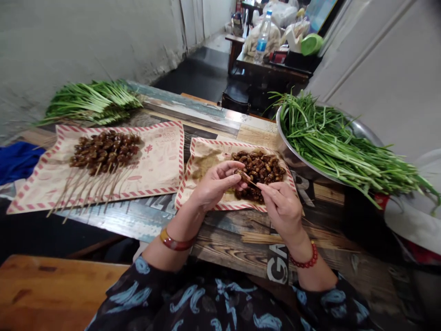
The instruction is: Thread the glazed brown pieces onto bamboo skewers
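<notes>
My left hand (217,184) pinches a glossy brown silkworm pupa (242,174) between thumb and fingers. In my right hand (284,207) is a thin wooden skewer (253,183), its far end meeting the pupa. How deep it goes in, I cannot tell. Both hands are above a heap of loose pupae (258,166) on a red-striped paper sheet (203,161). On a second striped sheet (161,156), to the left, lie skewered pupae (105,149), their bare sticks pointing towards me. Several unused skewers (262,237) rest on the table below my right hand.
Green chives (93,101) lie at the table's far left. A metal basin (280,126) heaped with long chives (344,142) stands on the right. Blue cloth (20,161) is at the left edge. Behind, another table holds a water bottle (263,39) and bags. A wooden bench (62,294) stands lower left.
</notes>
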A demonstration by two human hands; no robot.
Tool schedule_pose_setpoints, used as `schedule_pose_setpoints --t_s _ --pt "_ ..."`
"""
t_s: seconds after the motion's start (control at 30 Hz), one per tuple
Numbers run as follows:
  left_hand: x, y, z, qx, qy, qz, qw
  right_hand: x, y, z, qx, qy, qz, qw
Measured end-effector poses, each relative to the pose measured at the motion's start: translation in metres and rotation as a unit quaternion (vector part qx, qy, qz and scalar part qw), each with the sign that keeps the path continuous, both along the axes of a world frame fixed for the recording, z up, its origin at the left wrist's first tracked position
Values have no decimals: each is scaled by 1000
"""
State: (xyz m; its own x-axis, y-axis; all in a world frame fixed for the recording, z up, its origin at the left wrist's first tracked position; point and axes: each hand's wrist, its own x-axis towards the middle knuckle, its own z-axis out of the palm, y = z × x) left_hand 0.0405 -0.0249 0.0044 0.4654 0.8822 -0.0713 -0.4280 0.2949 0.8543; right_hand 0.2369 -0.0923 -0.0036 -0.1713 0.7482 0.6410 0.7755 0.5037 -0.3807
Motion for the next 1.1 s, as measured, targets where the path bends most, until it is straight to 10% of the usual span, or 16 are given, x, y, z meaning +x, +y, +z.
schedule_pose_setpoints --t_s 1.1 --pt "6 5 -5 -62 -9 35 997 -1 -8 4 -63 -37 10 997"
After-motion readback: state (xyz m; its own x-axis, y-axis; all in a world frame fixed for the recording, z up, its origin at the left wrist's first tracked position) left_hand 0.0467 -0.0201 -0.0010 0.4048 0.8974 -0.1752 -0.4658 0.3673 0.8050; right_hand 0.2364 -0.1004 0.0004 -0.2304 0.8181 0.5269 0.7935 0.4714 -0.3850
